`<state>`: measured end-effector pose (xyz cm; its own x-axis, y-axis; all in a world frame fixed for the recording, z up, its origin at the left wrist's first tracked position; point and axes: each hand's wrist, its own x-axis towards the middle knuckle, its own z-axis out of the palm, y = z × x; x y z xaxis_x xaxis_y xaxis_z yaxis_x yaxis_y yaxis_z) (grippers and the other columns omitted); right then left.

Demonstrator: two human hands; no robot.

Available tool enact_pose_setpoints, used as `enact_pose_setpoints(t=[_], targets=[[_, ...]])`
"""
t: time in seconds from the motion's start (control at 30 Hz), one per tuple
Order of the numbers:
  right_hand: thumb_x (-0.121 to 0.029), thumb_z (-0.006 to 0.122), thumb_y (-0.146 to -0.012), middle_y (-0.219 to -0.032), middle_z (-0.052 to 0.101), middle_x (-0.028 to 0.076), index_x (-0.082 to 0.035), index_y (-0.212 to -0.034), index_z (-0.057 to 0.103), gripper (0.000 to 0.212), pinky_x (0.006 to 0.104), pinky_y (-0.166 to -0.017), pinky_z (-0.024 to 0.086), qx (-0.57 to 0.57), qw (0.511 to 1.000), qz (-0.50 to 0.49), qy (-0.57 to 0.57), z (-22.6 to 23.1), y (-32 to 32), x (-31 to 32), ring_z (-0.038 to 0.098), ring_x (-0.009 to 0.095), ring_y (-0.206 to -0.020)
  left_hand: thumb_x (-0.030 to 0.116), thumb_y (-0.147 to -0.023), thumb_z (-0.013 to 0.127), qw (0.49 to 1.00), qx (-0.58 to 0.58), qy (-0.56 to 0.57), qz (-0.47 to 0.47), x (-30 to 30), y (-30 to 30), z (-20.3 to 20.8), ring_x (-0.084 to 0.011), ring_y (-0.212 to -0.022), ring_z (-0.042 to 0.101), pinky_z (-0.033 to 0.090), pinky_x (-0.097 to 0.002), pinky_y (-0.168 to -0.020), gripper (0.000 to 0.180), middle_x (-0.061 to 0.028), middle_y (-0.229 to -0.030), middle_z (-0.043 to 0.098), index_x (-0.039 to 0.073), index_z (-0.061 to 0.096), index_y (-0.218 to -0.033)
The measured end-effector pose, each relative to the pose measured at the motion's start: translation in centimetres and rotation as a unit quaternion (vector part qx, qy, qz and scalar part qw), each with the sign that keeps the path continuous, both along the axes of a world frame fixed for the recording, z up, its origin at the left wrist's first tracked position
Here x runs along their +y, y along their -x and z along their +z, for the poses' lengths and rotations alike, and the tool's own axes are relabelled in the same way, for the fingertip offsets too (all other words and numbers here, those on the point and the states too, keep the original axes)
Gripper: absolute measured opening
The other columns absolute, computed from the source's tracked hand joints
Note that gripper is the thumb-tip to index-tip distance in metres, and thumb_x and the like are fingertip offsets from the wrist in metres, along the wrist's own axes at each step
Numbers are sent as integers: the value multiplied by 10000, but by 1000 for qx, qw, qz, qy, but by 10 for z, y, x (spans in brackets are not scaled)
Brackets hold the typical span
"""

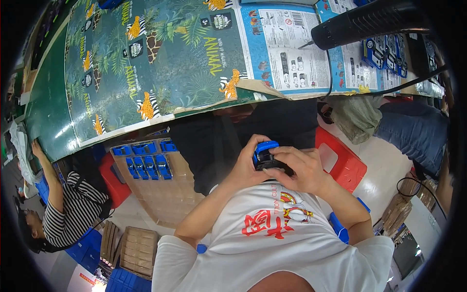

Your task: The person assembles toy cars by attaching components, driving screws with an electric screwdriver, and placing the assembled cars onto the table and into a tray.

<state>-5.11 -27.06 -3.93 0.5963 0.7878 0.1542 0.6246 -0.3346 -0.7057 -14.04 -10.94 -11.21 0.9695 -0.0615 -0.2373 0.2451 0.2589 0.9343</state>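
Close in front of my white shirt, both hands hold a blue and black toy car (265,147). My left hand (246,164) is wrapped round its left side. My right hand (304,169) presses on it from the right, fingers bent over the top and the thumb low on its near side. Much of the car's underside and right end is hidden by my fingers. A cardboard tray (163,204) to the left of my legs carries several blue toy cars (148,166) in rows.
Beyond my lap runs a table (182,82) covered with printed sheets. A black electric screwdriver (360,25) with a cable hangs over its right side, near more blue toy cars (384,54). Red stools (346,163) stand around. At the left sits a person in a striped shirt (73,214).
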Motion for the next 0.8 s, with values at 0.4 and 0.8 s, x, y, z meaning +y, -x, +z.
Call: enact_pose_setpoints(t=[0.4, 0.8], targets=[[-172, 819, -754, -958, 708, 125, -9, -843, 632, 263, 309, -564, 559, 70, 996, -3, 58, 15, -9, 6, 698, 241, -661, 244, -831, 643, 948, 88, 300, -53, 15, 4, -16, -128, -1152, 498, 376, -265, -1004, 611, -65, -1230, 518, 33, 411, -1355], [-152, 829, -741, -972, 722, 128, -20, -790, 621, 252, 305, -579, 562, 93, 996, -3, 6, 12, -6, -4, 705, 234, -683, 226, -756, 650, 946, 122, 292, -65, 14, 5, -18, -195, -1159, 539, 407, -317, -1006, 653, -119, -1230, 552, -6, 450, -1333]])
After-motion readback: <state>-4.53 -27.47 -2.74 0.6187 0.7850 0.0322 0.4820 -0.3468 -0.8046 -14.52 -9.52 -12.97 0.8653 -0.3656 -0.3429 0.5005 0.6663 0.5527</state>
